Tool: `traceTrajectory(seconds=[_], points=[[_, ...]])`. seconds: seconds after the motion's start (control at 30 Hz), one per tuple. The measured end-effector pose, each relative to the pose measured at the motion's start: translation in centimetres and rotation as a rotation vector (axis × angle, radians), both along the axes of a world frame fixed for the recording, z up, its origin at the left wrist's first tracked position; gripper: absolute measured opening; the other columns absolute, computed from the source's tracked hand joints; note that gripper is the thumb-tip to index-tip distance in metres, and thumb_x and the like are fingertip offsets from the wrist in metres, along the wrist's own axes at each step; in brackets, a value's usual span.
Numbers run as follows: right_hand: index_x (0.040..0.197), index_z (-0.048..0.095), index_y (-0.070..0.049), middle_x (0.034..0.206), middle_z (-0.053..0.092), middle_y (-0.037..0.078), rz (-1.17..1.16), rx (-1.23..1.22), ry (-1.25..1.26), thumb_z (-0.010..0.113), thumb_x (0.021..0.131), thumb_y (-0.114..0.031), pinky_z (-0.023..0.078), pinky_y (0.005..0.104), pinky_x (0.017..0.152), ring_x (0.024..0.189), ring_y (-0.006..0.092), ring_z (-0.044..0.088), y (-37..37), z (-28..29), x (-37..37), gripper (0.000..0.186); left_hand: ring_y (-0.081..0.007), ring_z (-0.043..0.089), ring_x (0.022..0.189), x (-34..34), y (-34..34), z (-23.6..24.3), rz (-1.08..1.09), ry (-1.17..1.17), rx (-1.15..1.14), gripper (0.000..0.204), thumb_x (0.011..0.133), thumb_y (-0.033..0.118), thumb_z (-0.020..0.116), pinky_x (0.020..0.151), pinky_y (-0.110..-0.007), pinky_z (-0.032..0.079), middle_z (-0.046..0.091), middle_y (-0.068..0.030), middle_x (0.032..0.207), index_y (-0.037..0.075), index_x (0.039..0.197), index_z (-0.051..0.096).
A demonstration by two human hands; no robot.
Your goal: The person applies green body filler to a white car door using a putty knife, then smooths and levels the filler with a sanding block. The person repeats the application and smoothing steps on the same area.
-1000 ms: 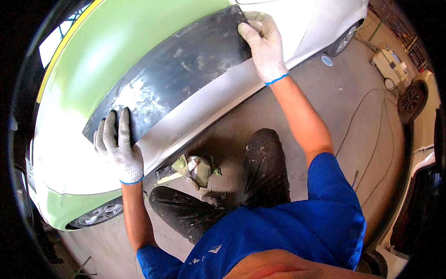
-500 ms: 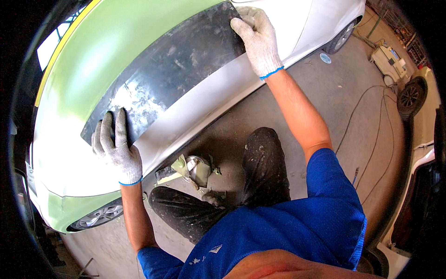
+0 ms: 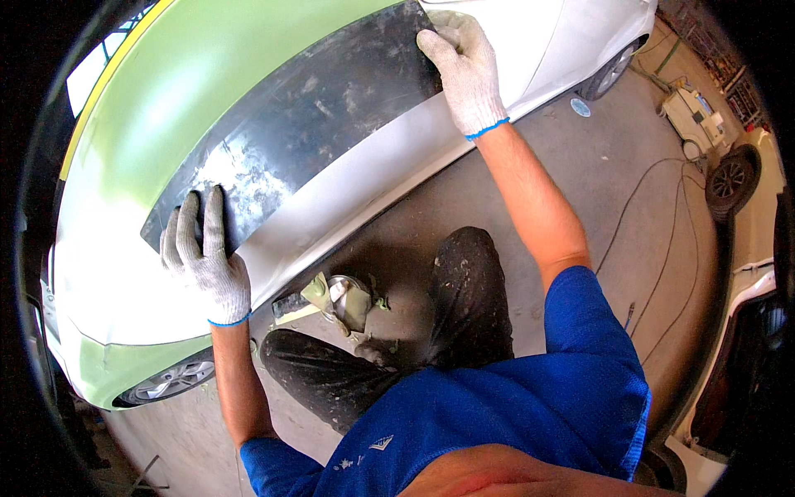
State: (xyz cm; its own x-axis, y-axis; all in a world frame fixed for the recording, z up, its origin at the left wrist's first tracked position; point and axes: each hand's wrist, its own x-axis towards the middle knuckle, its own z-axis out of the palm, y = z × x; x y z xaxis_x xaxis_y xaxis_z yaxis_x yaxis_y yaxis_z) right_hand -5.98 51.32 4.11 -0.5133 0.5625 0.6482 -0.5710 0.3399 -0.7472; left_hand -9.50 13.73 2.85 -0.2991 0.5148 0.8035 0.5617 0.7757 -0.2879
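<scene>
2 gloved hands are holding a dark, curved sheet (image 3: 306, 124) along a white car's (image 3: 534, 50) side.
The right hand (image 3: 465, 68) is clamping the far end between thumb and curling fingers; the left hand's (image 3: 205, 267) fingers are lying straight and slightly apart on the near end, its thumb hiding, so I cannot tell whether it is gripping. Green coating (image 3: 203, 79) is already covering the area above the sheet, while white is showing below. The work is looking partway along; how much is remaining, I cannot tell.
</scene>
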Motion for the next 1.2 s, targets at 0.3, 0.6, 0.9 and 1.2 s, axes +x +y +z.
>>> traceTrajectory(seconds=[0.3,0.6,0.9,1.2], points=[[0.123,0.060,0.003,0.108,0.071,0.011,-0.048,0.039,-0.020,0.072,0.093,-0.010,0.056,0.0308,0.087,0.098,0.0163,0.068,0.8,-0.6,-0.7,0.035,-0.0300,0.056,0.125,-0.4,0.2,-0.1,-0.010,0.018,-0.004,0.075,0.072,-0.014,0.058,0.109,-0.045,0.042,0.063,-0.0075,0.138,0.023,0.137,0.068],[0.126,0.063,0.001,0.115,0.071,0.011,-0.139,0.246,0.019,0.074,0.093,-0.014,0.051,0.0334,0.097,0.105,0.0193,0.066,3.6,-3.4,-4.2,0.037,-0.0318,0.059,0.121,-0.9,-0.5,-0.2,-0.039,0.053,0.009,0.074,0.072,-0.013,0.060,0.108,-0.046,0.043,0.065,-0.0095,0.134,0.023,0.137,0.068],[0.132,0.056,0.009,0.120,0.068,0.019,-0.036,-0.017,-0.082,0.065,0.099,-0.010,0.049,0.0331,0.101,0.111,0.0213,0.064,0.4,-0.1,-0.1,0.039,-0.0310,0.058,0.118,-1.1,-0.8,0.1,-0.120,0.024,0.028,0.082,0.062,-0.010,0.063,0.105,-0.048,0.044,0.062,-0.0060,0.133,0.027,0.135,0.068],[0.130,0.055,0.009,0.120,0.067,0.019,0.048,-0.079,-0.047,0.062,0.100,-0.007,0.051,0.0336,0.098,0.109,0.0212,0.064,0.1,-0.1,-0.2,0.035,-0.0309,0.058,0.119,-1.2,-0.9,-0.1,-0.082,0.023,0.003,0.076,0.068,-0.008,0.064,0.104,-0.048,0.043,0.063,-0.0063,0.133,0.027,0.135,0.068]])
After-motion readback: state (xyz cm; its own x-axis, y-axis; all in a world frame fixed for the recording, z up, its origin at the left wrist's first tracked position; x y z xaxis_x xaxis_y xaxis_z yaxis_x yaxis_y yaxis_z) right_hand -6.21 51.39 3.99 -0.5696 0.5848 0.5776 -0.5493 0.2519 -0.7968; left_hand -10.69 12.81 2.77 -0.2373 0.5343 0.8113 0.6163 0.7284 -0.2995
